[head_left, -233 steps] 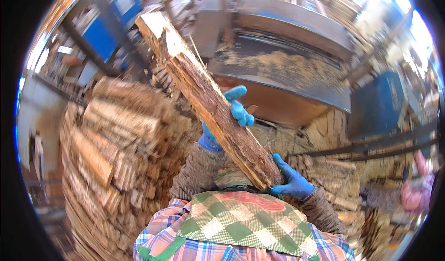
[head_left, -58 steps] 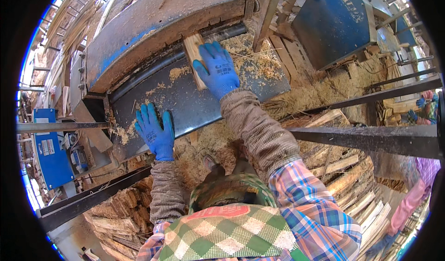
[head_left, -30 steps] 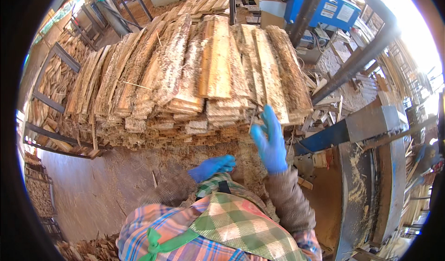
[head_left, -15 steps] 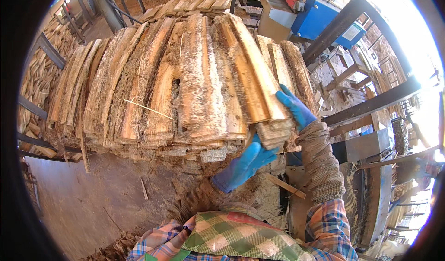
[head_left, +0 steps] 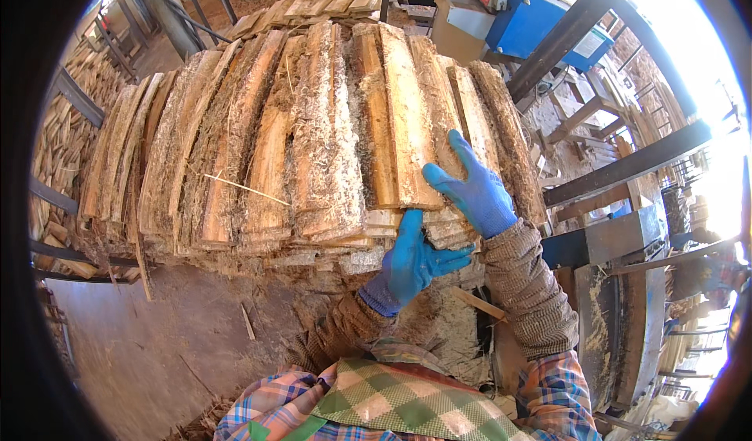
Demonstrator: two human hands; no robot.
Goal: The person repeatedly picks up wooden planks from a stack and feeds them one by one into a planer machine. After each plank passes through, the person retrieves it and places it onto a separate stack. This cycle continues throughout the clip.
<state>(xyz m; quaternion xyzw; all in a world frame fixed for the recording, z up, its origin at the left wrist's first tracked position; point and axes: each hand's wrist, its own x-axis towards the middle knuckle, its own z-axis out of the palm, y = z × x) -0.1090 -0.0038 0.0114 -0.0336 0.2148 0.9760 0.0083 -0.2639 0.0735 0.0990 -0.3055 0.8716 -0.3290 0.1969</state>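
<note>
Rough, bark-edged boards (head_left: 313,135) lie side by side in a broad stack, their near ends facing me. A pale yellow board (head_left: 407,120) rests on top, right of the middle. My left hand (head_left: 411,261), in a blue glove, is below this board's near end, thumb up against the end and the other fingers stretched to the right. My gloved right hand (head_left: 476,190) lies at the board's right edge near its end, thumb and fingers spread apart. Neither hand is wrapped round a board.
A dark metal frame (head_left: 627,163) stands to the right of the stack, with a blue machine box (head_left: 533,22) behind it. Metal bars (head_left: 55,194) edge the left side. A loose stick (head_left: 247,190) lies across the boards. Dusty floor (head_left: 157,339) shows at lower left.
The yellow board's near end has shifted left and now lies flatter on the stack. My right hand has moved left and its fingers have spread; my left hand has risen slightly.
</note>
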